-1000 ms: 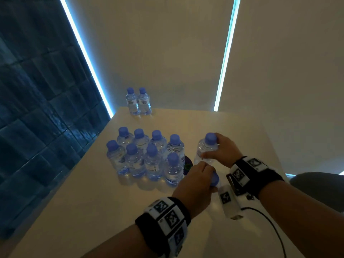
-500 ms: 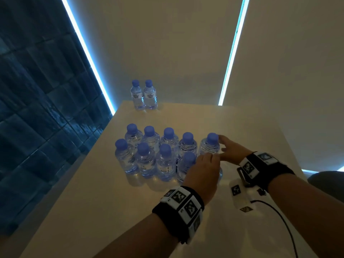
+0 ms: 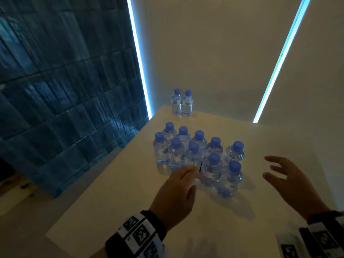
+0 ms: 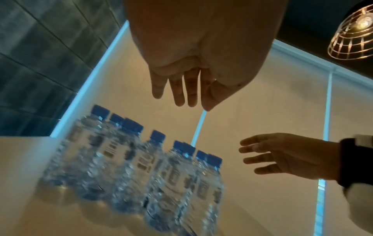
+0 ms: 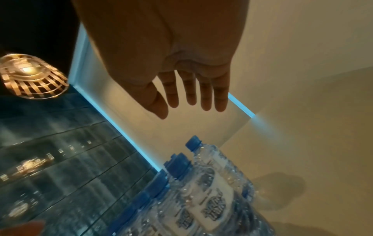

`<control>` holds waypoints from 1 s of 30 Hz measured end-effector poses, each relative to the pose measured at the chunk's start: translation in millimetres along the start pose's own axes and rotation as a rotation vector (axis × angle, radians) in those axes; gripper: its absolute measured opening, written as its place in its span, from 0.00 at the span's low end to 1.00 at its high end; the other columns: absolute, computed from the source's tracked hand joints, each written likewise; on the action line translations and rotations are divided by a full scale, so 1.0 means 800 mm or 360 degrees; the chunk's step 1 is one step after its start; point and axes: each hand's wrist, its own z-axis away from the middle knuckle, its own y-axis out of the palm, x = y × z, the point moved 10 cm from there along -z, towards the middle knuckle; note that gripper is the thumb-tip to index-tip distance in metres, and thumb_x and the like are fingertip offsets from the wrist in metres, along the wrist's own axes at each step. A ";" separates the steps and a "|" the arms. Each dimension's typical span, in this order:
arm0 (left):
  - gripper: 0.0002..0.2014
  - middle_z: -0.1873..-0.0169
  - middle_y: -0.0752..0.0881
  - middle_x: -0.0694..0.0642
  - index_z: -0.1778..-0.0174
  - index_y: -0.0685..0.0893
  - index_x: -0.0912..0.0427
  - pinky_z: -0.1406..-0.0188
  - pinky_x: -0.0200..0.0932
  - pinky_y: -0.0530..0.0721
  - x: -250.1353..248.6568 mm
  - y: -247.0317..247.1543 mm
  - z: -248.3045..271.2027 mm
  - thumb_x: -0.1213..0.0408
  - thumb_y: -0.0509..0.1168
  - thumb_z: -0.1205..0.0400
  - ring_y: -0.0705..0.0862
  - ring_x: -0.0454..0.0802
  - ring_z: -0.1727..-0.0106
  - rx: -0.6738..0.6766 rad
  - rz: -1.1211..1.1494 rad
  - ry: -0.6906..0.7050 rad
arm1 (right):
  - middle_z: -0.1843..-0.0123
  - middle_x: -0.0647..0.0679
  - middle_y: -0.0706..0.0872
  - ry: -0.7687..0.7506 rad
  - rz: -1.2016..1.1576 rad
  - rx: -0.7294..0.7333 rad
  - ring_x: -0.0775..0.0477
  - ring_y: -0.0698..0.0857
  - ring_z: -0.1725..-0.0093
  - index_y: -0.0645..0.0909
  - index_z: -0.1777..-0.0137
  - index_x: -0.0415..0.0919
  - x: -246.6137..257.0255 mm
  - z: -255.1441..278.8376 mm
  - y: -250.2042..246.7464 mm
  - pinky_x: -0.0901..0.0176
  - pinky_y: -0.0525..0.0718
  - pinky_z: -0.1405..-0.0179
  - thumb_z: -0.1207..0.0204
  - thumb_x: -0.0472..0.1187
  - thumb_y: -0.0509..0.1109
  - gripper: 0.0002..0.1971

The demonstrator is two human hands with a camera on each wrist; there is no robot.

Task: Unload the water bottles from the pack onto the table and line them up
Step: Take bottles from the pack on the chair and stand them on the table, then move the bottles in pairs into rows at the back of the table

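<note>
Beside bottle cluster (image 3: 197,155) on surface (image 3: 115,198): risk judged — bottles stood packed, touching; careless nudge could topple neighbours. Left hand (image 3: 176,192) hovered at cluster's near edge, grip relaxed open, holding nothing; contact with bottle unclear. Right hand (image 3: 290,181) spread open right of cluster, empty. Bottle pair (image 3: 182,102) stood beyond cluster.

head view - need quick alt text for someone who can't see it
Two open hands, the left hand and the right hand, hover empty on either side of a cluster of ten blue-capped water bottles standing upright in two rows on a pale table. Two more bottles stand together at the far edge, before a wall with glowing blue light strips.
</note>
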 end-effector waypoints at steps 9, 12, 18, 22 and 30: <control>0.12 0.47 0.87 0.59 0.50 0.86 0.63 0.44 0.39 0.77 0.099 -0.129 -0.088 0.68 0.59 0.25 0.83 0.54 0.45 -0.0133 -0.0001 -0.0239 | 0.40 0.47 0.82 -0.0457 0.0222 0.0212 0.46 0.81 0.42 0.80 0.40 0.42 0.168 -0.046 0.049 0.51 0.79 0.41 0.26 0.35 0.70 0.15; 0.12 0.41 0.84 0.58 0.44 0.84 0.60 0.46 0.34 0.70 0.143 -0.134 -0.140 0.72 0.62 0.22 0.81 0.54 0.40 0.0010 -0.0073 -0.0312 | 0.34 0.43 0.81 -0.0449 0.0414 0.0382 0.43 0.81 0.39 0.78 0.36 0.43 0.203 -0.084 0.095 0.50 0.78 0.38 0.26 0.38 0.70 0.18; 0.18 0.29 0.76 0.57 0.32 0.77 0.52 0.28 0.47 0.71 0.216 -0.078 -0.235 0.63 0.64 0.20 0.75 0.55 0.29 0.0586 -0.0322 -0.0290 | 0.26 0.43 0.76 -0.0267 0.0795 0.0627 0.43 0.77 0.31 0.72 0.29 0.43 0.231 -0.168 0.205 0.55 0.73 0.31 0.26 0.41 0.69 0.24; 0.21 0.26 0.75 0.54 0.29 0.74 0.51 0.25 0.47 0.68 0.248 -0.020 -0.261 0.59 0.64 0.19 0.72 0.53 0.25 0.0939 -0.0468 -0.0143 | 0.24 0.44 0.74 -0.0150 0.1042 0.0808 0.45 0.72 0.26 0.69 0.26 0.41 0.220 -0.209 0.270 0.56 0.69 0.26 0.26 0.40 0.69 0.27; 0.19 0.41 0.87 0.61 0.41 0.84 0.57 0.37 0.48 0.81 0.259 0.034 -0.277 0.64 0.71 0.29 0.83 0.60 0.39 0.1101 -0.0392 0.0174 | 0.41 0.36 0.87 -0.0101 0.1375 0.0878 0.37 0.85 0.39 0.84 0.42 0.35 0.186 -0.226 0.313 0.51 0.82 0.40 0.30 0.35 0.69 0.15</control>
